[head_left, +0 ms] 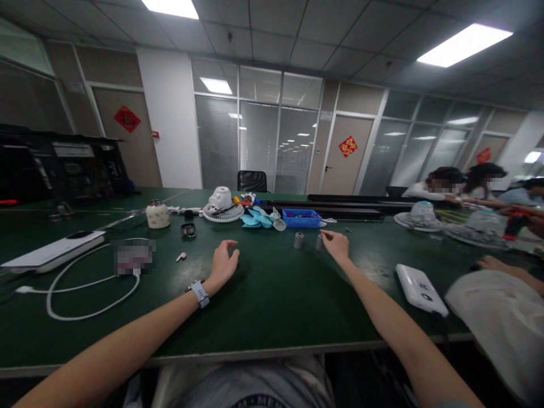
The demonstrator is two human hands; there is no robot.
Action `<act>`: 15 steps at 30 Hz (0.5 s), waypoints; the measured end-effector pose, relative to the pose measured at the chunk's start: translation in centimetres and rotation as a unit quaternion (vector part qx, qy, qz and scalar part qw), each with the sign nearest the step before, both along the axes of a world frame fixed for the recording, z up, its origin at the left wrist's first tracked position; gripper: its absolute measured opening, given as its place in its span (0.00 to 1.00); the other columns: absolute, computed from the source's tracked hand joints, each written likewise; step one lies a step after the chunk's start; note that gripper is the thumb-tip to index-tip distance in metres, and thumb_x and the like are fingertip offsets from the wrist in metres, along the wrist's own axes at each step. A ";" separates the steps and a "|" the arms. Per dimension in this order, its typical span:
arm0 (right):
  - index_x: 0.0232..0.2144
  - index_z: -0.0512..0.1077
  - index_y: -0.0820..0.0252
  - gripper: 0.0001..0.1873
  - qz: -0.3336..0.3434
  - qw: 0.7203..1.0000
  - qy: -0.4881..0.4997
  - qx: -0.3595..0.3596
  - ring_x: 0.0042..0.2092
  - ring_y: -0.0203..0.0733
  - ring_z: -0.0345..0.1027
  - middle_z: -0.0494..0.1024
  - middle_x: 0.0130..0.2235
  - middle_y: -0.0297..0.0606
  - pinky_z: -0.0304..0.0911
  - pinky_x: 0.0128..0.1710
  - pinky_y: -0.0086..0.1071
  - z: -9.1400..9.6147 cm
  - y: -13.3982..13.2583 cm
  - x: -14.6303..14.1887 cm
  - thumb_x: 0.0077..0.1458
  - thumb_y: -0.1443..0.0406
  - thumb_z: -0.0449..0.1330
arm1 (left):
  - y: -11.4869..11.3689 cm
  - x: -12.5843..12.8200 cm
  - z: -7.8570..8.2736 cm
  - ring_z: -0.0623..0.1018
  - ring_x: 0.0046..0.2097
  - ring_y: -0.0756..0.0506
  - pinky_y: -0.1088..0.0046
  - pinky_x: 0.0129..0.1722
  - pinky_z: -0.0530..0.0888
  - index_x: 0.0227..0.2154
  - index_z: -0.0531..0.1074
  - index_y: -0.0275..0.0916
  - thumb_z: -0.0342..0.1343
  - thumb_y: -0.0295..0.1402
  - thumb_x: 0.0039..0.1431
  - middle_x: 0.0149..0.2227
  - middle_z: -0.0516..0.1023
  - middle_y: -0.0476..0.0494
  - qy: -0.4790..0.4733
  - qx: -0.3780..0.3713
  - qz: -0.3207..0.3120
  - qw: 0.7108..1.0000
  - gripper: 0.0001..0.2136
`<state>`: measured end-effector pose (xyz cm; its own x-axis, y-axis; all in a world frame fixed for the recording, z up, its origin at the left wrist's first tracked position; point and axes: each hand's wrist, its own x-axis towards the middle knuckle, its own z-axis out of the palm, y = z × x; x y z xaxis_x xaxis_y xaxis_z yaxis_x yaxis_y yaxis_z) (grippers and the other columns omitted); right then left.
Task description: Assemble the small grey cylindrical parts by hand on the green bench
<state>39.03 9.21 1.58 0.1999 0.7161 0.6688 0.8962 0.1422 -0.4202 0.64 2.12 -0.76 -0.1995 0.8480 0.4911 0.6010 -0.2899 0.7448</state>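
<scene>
Right hand has its fingertips at the upper part of the right grey cylinder; can't tell if they're closed on it. Left grey cylinder stands upright near it, both on the green tabletop in front of the blue basket. Left hand empty, fingers loosely curled, thumb apart, well clear of both cylinders. Light-blue fan blades sit just left of the basket.

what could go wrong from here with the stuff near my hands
The right hand is at the right grey cylinder, which stands upright close to the left grey cylinder; a nudge might tip one and set it rolling.

The small earbud lies loose near the left hand, so a sideways sweep could knock it away.

The looped white cable might snag the left forearm.
</scene>
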 end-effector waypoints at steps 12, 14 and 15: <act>0.43 0.79 0.54 0.17 -0.021 0.999 -0.030 -0.029 0.40 0.50 0.76 0.82 0.37 0.41 0.68 0.40 0.36 0.2 -0.2 0.0 0.55 0.58 0.56 | -0.8 0.5 0.5 0.74 0.48 0.42 0.61 0.51 0.70 0.40 0.69 0.36 0.51 0.29 0.56 0.44 0.75 0.38 0.017 0.008 0.003 1.000 0.10; 0.42 0.79 0.55 0.17 -0.022 0.999 -0.033 -0.030 0.39 0.50 0.76 0.82 0.37 0.42 0.68 0.40 0.36 0.2 -0.2 0.0 0.54 0.58 0.57 | -1.0 0.6 0.6 0.73 0.47 0.42 0.61 0.51 0.70 0.40 0.69 0.36 0.51 0.29 0.56 0.44 0.75 0.38 0.020 0.010 0.003 1.000 0.10; 0.42 0.79 0.55 0.17 -0.019 0.999 -0.034 -0.031 0.39 0.49 0.76 0.82 0.37 0.42 0.68 0.39 0.36 0.2 -0.1 0.0 0.54 0.58 0.57 | -1.0 0.6 0.6 0.73 0.47 0.42 0.61 0.50 0.70 0.40 0.70 0.36 0.51 0.29 0.56 0.44 0.75 0.38 0.021 0.010 0.002 1.000 0.10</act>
